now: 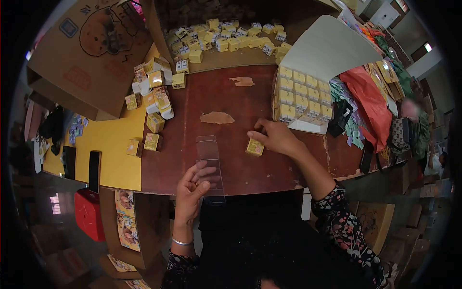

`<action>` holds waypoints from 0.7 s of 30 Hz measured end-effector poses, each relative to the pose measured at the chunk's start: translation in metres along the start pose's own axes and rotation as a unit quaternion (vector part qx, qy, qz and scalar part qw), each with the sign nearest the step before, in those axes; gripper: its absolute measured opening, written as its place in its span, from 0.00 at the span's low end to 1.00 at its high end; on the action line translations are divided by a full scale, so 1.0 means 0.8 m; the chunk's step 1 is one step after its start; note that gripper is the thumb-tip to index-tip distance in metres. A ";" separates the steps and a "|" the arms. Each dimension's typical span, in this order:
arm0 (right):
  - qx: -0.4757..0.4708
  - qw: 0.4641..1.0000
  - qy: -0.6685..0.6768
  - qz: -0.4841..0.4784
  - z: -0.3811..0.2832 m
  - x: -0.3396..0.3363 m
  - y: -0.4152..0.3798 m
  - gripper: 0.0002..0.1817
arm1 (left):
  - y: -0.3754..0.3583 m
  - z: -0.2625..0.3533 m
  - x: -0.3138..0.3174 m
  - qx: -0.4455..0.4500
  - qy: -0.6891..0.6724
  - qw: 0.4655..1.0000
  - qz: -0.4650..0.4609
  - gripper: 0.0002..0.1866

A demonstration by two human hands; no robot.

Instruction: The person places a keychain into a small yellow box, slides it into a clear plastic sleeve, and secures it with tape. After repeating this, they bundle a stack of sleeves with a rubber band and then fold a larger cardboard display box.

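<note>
My left hand is closed around a clear, flat plastic sleeve, held upright near the table's front edge. Its fingers show through the film. To the right, my right hand grips a small yellow printed box from above, thumb on its near side and fingers bent behind. That box appears to rest on the red-brown tabletop. Just beyond my right hand, an open white display carton holds rows of small yellow-topped boxes.
At the back, a large cardboard carton lies on its side, with many small yellow boxes spilling out. Printed boxes are piled at the left. Phones stand at the left edge. A red plastic bag lies right.
</note>
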State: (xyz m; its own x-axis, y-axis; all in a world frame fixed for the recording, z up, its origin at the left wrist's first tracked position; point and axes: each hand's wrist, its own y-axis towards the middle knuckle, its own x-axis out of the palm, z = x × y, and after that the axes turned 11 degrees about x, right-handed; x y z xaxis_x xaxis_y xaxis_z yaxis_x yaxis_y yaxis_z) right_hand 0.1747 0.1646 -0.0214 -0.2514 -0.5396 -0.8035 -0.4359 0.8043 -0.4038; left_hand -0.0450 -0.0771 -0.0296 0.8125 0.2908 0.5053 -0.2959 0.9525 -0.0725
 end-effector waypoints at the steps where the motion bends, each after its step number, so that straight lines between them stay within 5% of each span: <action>1: -0.032 0.999 -0.005 0.009 -0.004 -0.010 -0.010 0.17 | 0.000 0.000 0.000 -0.001 -0.002 1.000 0.006 0.33; 3: -0.093 0.995 -0.014 0.029 -0.009 -0.033 -0.034 0.17 | 0.000 0.001 -0.002 -0.002 0.005 1.000 0.008 0.33; 6: -0.333 0.938 -0.047 0.077 0.009 -0.029 -0.039 0.23 | 0.001 0.001 -0.004 -0.010 0.009 1.000 0.009 0.33; 9: -0.367 0.918 -0.132 0.075 0.020 -0.009 -0.031 0.26 | 0.005 -0.001 0.003 -0.017 0.002 1.000 -0.002 0.33; 12: -0.317 0.946 -0.039 0.055 0.014 -0.025 -0.033 0.28 | 0.010 0.001 0.015 -0.002 0.049 0.999 -0.004 0.34; 15: -0.166 0.955 0.228 0.091 -0.008 -0.046 -0.065 0.27 | 0.016 0.000 0.031 0.026 0.121 0.992 -0.015 0.36; 16: -0.189 0.919 0.335 0.091 -0.008 -0.040 -0.069 0.26 | 0.019 -0.002 0.037 0.034 0.144 0.989 -0.025 0.37; 21: -0.277 0.918 0.239 0.151 -0.039 -0.048 -0.103 0.27 | 0.033 -0.008 0.074 0.077 0.157 0.982 -0.077 0.39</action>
State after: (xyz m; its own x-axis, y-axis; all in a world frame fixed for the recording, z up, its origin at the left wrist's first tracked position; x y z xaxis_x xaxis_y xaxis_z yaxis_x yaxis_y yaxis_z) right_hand 0.1932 0.1113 0.0564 -0.7259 -0.4668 -0.5052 -0.6236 0.7564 0.1972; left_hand -0.0015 -0.0338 -0.0074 0.9612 0.1817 0.2074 -0.2105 0.9693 0.1267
